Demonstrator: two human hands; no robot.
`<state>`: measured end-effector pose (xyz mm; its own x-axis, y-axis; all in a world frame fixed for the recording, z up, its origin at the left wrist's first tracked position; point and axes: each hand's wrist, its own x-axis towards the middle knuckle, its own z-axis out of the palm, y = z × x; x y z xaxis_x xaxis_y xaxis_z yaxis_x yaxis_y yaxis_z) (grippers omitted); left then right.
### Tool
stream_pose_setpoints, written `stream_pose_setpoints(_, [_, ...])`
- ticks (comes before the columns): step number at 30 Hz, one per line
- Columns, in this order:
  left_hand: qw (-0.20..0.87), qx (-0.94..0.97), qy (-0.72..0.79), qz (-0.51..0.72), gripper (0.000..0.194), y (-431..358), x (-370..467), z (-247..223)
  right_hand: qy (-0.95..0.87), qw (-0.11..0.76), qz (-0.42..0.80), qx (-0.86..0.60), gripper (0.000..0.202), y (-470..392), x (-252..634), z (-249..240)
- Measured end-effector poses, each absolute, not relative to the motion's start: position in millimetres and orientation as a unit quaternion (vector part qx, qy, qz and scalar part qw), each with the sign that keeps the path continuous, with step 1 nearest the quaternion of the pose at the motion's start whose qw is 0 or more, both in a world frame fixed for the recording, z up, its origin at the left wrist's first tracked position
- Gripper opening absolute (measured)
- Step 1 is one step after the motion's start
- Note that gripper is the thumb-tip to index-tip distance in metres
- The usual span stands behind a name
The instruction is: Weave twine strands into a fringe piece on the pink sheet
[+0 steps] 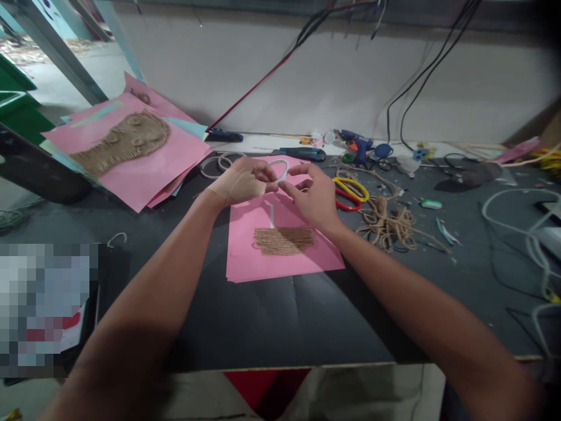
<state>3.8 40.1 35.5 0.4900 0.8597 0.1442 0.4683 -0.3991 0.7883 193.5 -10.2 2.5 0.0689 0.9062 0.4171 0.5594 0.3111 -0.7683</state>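
Note:
My left hand and my right hand meet over a pink sheet. Between their pinched fingertips is a thin white loop, perhaps a bent strip; its exact material I cannot make out. Below the hands, a rectangular patch of brown twine rows lies on the pink sheet. A narrow white strip rises from the patch's upper edge. Beside my right hand are scissors with red and yellow handles, their blades hidden.
A loose tangle of twine lies to the right, below a blue glue gun. White rings and a utility knife are at the back. Stacked pink sheets carry a twine shape. Cables trail at the right.

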Motion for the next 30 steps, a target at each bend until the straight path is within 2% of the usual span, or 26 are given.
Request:
stream_pose_setpoints(5, [0.345,0.799,0.413,0.269,0.021,39.0,4.0,38.5,-0.650,0.494,0.226,-0.531,0.034,-7.6,193.7,-3.1])
stream_pose_setpoints(12, [0.332,0.808,0.408,0.264,0.022,38.8,4.1,39.0,-0.661,0.485,0.202,-0.536,0.039,-10.4,193.5,-0.2])
stream_pose_setpoints(19, [0.332,0.814,0.402,0.256,0.019,37.7,2.9,40.7,-0.656,0.501,0.219,-0.520,0.038,-11.4,192.9,0.7])
stream_pose_setpoints(30, [0.322,0.820,0.402,0.249,0.019,38.0,3.4,38.8,-0.668,0.479,0.229,-0.521,0.036,-5.3,195.0,-5.2])
